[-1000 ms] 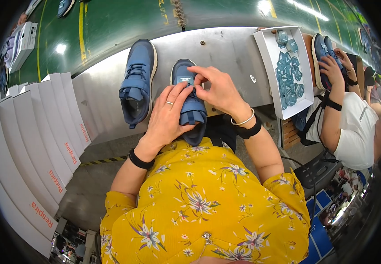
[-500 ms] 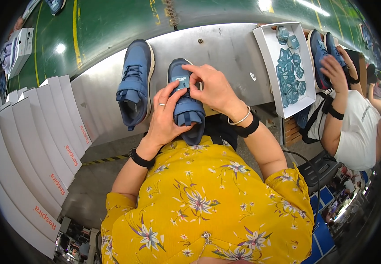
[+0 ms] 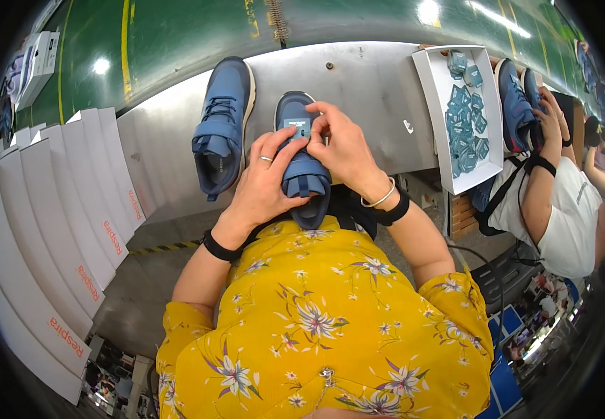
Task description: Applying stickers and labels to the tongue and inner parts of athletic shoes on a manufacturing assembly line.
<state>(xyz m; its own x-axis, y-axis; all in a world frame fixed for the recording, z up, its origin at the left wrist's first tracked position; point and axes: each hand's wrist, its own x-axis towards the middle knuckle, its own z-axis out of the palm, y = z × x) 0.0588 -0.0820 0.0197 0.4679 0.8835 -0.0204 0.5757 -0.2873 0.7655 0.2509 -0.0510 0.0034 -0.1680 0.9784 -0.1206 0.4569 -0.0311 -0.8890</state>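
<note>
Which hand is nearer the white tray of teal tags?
Right. The right hand is on the blue shoe, on the side toward the white tray; the left hand sits farther left.

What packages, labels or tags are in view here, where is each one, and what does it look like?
Small label: pale blue rectangle on the shoe under both hands.
Tag pile: teal squares in the white tray, upper right.
Flat cartons: white, orange print, fanned along the left.

Both hands [image 3: 302, 160] have slid up the shoe [image 3: 302, 164] toward frame centre-top, fingertips now pinching the small tag [image 3: 297, 126] on its tongue.
</note>
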